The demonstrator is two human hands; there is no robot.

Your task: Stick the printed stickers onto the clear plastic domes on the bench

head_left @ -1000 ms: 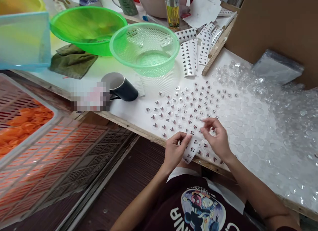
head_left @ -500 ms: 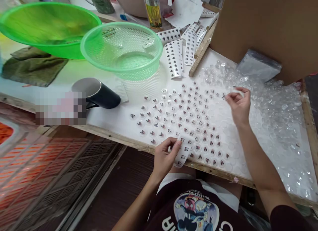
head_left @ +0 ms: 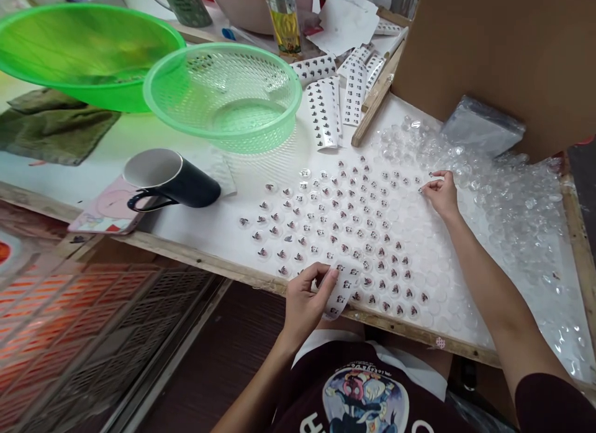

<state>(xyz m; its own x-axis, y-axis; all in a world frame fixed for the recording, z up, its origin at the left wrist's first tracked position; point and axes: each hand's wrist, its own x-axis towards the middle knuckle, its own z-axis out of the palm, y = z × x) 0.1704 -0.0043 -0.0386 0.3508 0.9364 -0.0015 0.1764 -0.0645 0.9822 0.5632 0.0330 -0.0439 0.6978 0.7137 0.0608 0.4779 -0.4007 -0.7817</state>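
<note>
My left hand (head_left: 305, 301) pinches a white sticker strip (head_left: 341, 291) printed with small dark pictures, at the near edge of the white table (head_left: 223, 225). My right hand (head_left: 440, 192) is stretched out to the right end of the rows of clear round domes (head_left: 354, 222), its fingers pinched down against the table at a dome; what it holds is too small to name. Many domes in the rows carry a small dark picture. A loose heap of clear domes (head_left: 507, 191) lies to the right of my right hand.
A black mug (head_left: 174, 184) lies on its side at the left on a pink pad. Behind stand a green perforated basket (head_left: 223, 94) and a green bowl (head_left: 88, 48). More sticker strips (head_left: 342, 94) lie at the back beside a wooden slat. A cardboard wall (head_left: 503, 54) rises at right.
My right hand went from the sticker strip out to the right end of the dome rows and came down onto the table. The left hand kept hold of the strip. The view shifted right.
</note>
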